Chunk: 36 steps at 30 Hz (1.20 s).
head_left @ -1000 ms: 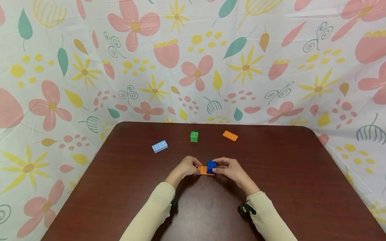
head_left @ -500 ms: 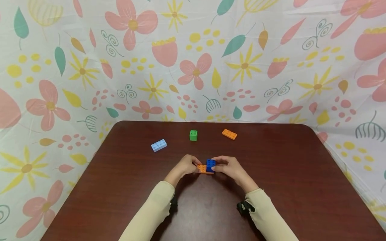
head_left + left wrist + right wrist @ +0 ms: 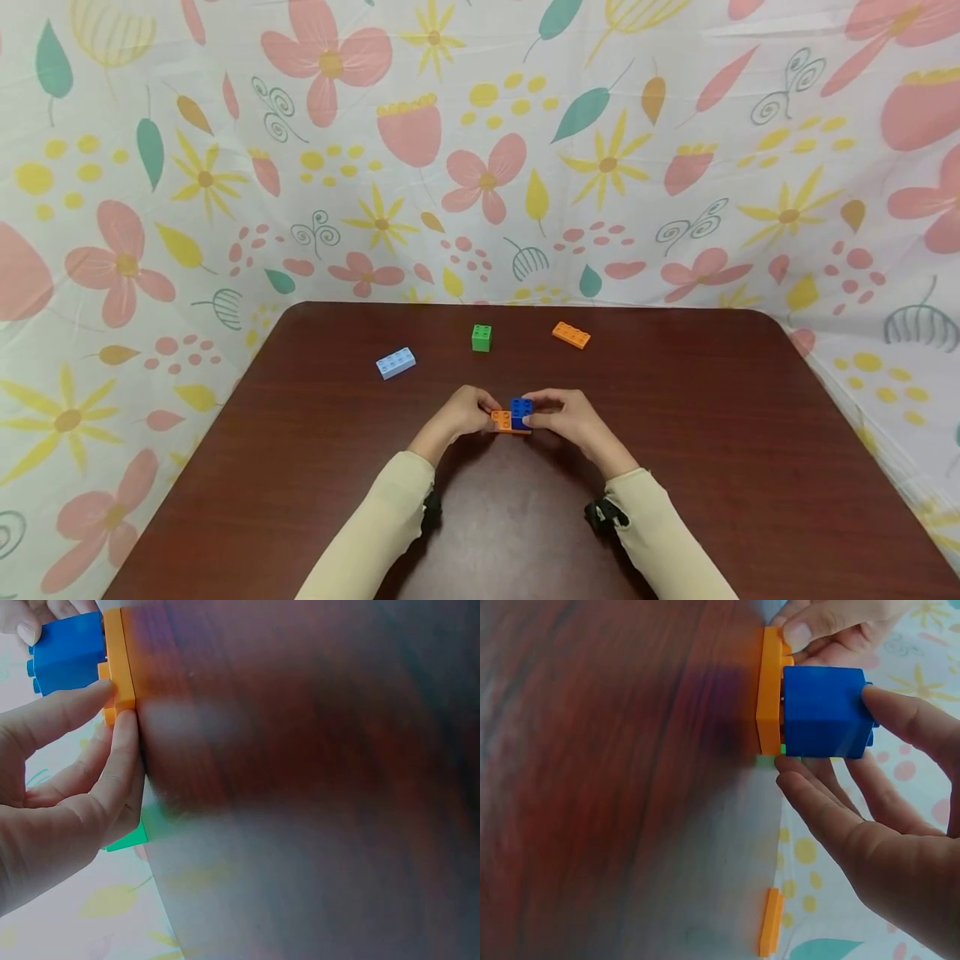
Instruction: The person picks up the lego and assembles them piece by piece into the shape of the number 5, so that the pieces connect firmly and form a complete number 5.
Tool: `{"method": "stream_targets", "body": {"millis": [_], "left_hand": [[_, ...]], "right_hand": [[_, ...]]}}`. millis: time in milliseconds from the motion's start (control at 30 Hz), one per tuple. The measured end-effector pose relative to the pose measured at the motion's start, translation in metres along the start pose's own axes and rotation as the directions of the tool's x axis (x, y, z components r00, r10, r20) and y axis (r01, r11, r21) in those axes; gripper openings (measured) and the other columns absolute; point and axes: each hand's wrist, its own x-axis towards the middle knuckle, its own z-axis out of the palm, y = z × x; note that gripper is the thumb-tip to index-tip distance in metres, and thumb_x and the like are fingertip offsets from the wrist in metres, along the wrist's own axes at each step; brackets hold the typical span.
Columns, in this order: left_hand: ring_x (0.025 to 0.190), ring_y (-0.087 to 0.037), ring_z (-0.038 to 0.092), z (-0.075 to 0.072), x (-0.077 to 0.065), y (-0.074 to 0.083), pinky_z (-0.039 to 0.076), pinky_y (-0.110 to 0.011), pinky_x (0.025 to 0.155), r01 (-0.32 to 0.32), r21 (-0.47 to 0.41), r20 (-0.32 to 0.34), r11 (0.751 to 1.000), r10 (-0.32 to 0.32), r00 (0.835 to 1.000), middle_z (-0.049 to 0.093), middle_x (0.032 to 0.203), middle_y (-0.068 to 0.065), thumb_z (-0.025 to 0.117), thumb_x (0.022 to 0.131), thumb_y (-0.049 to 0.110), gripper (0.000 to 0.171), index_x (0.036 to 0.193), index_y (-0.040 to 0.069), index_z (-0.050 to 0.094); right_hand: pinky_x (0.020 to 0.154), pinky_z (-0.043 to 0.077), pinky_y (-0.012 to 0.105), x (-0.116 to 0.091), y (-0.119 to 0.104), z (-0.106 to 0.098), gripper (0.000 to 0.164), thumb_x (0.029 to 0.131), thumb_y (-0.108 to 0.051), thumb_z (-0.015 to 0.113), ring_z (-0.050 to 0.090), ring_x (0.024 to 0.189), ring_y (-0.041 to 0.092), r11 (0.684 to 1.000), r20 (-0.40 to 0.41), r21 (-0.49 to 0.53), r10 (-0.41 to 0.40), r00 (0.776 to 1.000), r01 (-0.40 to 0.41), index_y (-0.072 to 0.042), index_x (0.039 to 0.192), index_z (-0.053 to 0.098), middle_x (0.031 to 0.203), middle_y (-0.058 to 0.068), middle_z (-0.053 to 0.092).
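Basically, floral cloth (image 3: 480, 150) fills the back; below it dark brown table (image 3: 712, 417), glossy near the front; two pale sleeves (image 3: 367, 533) reach in from the bottom edge, a dark wrist strap (image 3: 602, 517) at the right one; left hand (image 3: 459, 412) pinches the left end of the near orange plate (image 3: 501, 421), right hand (image 3: 577, 423) holds the blue brick (image 3: 521, 408) between thumb and fingers; light blue brick (image 3: 396, 363) lies beyond the left hand, turned at an angle; near orange plate is mid-table, between the hands; far orange plate (image 3: 572, 335) lies toward the back, right; blue brick stands upright over near plate's right half, thin gap showing between; green brick (image 3: 482, 337) upright near the back, between light blue brick and far plate
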Motion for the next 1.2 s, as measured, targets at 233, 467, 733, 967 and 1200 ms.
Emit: {"method": "stream_targets", "body": {"millis": [233, 467, 733, 967, 1200], "left_hand": [[0.066, -0.016, 0.055, -0.0002, 0.0007, -0.0002, 0.048, -0.026, 0.057, 0.007, -0.005, -0.001, 1.000, -0.007, 1.000, 0.060, 0.084, -0.009, 0.076, 0.071, -0.009, 0.027, 0.097, -0.003, 0.071], [0.065, -0.016, 0.055, 0.0000, 0.0007, -0.0003, 0.049, -0.026, 0.057, 0.009, -0.010, 0.000, 1.000, -0.009, 1.000, 0.060, 0.084, -0.008, 0.075, 0.072, -0.010, 0.027, 0.098, -0.003, 0.071], [0.068, -0.016, 0.054, 0.0018, 0.0003, -0.0022, 0.050, -0.026, 0.059, 0.010, -0.010, -0.003, 1.000, -0.010, 1.000, 0.061, 0.086, -0.009, 0.075, 0.073, -0.009, 0.026, 0.098, -0.003, 0.071], [0.064, -0.017, 0.056, -0.0005, -0.0002, -0.0036, 0.053, -0.029, 0.059, 0.019, -0.024, 0.015, 1.000, -0.019, 1.000, 0.061, 0.086, -0.009, 0.076, 0.074, -0.007, 0.028, 0.101, -0.002, 0.071], [0.066, -0.017, 0.057, -0.0026, -0.0016, -0.0016, 0.053, -0.030, 0.062, 0.004, -0.013, 0.027, 1.000, -0.003, 1.000, 0.062, 0.091, -0.011, 0.076, 0.074, -0.006, 0.031, 0.105, -0.002, 0.069]], "right_hand": [[0.081, 0.054, 0.039, 0.0029, 0.0042, -0.0026, 0.038, 0.081, -0.010, 0.076, 0.068, 0.090, 0.020, 0.999, 0.004, 0.013, 0.033, 0.999, -0.033, -0.002, 0.117, 0.067, 0.107, 0.017, 0.068], [0.080, 0.054, 0.038, 0.0021, 0.0002, -0.0014, 0.040, 0.080, -0.011, 0.077, 0.067, 0.088, 0.020, 0.999, 0.001, -0.017, 0.037, 0.999, -0.037, -0.001, 0.117, 0.067, 0.109, 0.018, 0.067], [0.084, 0.053, 0.040, -0.0003, -0.0006, -0.0005, 0.037, 0.081, -0.011, 0.077, 0.065, 0.089, 0.020, 0.998, -0.021, -0.047, 0.050, 0.999, -0.051, -0.004, 0.116, 0.068, 0.109, 0.014, 0.067], [0.084, 0.054, 0.039, -0.0025, 0.0006, 0.0002, 0.035, 0.085, -0.009, 0.074, 0.065, 0.095, 0.023, 0.998, 0.005, -0.056, -0.004, 1.000, 0.004, -0.001, 0.118, 0.065, 0.111, 0.015, 0.066], [0.084, 0.054, 0.039, -0.0036, 0.0009, -0.0001, 0.037, 0.088, -0.004, 0.068, 0.064, 0.103, 0.027, 0.999, 0.055, 0.015, -0.045, 0.997, 0.044, 0.004, 0.123, 0.060, 0.117, 0.022, 0.063]]}}
